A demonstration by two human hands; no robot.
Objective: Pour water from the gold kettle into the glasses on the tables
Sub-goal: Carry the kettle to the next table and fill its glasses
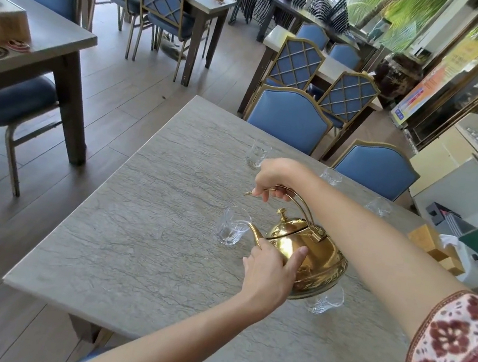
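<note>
Two hands are working the gold kettle (pixel 307 254) right now, and it is hanging tipped over the grey table (pixel 133 245). The right hand (pixel 275 180) is curling shut around the top of the arched handle, carrying the weight, while the left hand (pixel 270 272) is lying open against the near side of the belly, fingers spread, steadying more than gripping. The spout is running out to the person's left, and its tip is sitting just at the rim of the nearest glass (pixel 232 226), so the kettle's long line is pointing straight from the hands into that glass. Whether water is flowing I cannot tell; the glass seems to be holding a little at the bottom. A second glass (pixel 325 301) is peeking out from under the kettle's base, close to the left wrist, and three more glasses (pixel 257 153) (pixel 331 176) (pixel 378 206) are waiting along the far edge, well beyond the right hand. Looks like more tilt is coming from the right hand, the left one guiding.
</note>
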